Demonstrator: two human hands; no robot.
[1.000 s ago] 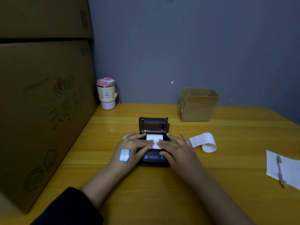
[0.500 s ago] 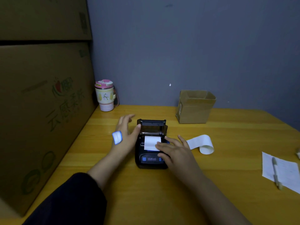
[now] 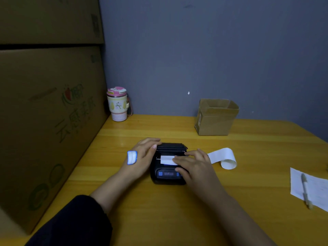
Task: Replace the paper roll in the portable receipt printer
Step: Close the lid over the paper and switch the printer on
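Left hand [image 3: 142, 155], fingers straight, pushes the lid [image 3: 171, 147] of the receipt printer [image 3: 166, 179]; right hand [image 3: 195, 167] lies flat on the paper strip [image 3: 166, 160]. Press evenly, keeping the strip straight and outside.

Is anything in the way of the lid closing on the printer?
Only the paper strip passes under the lid, out over the printer. The right hand rests its fingers on that strip close against the lid's front edge; the left hand presses the lid's left side. Nothing else visible.
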